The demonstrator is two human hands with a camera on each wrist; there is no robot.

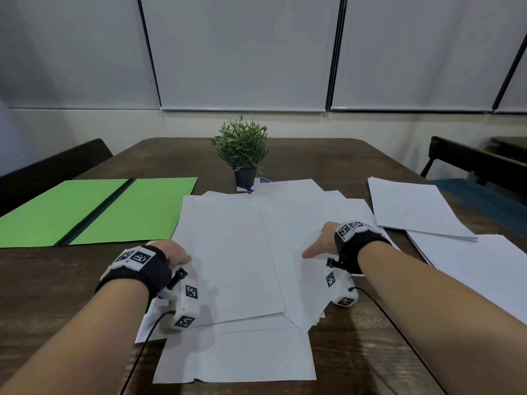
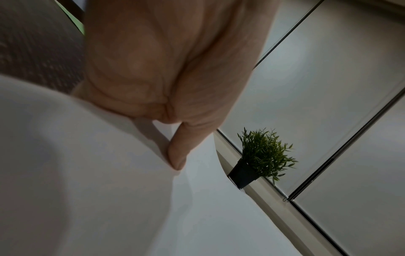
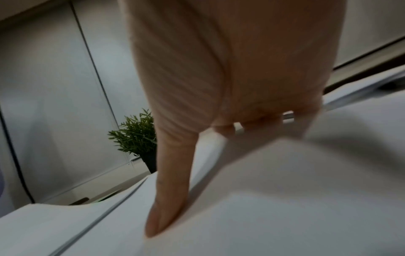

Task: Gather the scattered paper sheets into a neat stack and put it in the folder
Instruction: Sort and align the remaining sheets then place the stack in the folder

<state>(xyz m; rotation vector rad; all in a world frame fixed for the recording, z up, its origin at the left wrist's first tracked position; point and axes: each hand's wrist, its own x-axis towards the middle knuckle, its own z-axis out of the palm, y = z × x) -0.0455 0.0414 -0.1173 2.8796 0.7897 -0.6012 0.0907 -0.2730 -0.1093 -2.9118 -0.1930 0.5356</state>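
Observation:
Several white paper sheets (image 1: 233,246) lie fanned and overlapping at the middle of the dark wooden table (image 1: 356,352). My left hand (image 1: 178,256) holds the pile's left edge. Its thumb (image 2: 177,155) presses on top of the paper (image 2: 87,173), and its fingers are hidden beneath. My right hand (image 1: 316,246) holds the pile's right side. Its thumb (image 3: 168,199) lies flat on the top sheet (image 3: 285,190), and its fingers tuck under a lifted edge. The open green folder (image 1: 94,209) lies flat to the left of the pile. More sheets (image 1: 413,209) lie apart at the right.
A small potted plant (image 1: 242,149) stands just behind the pile. One sheet (image 1: 236,357) sticks out toward the table's near edge. Further sheets (image 1: 484,269) reach the right edge. Dark chairs stand at the left (image 1: 51,169) and right (image 1: 470,161).

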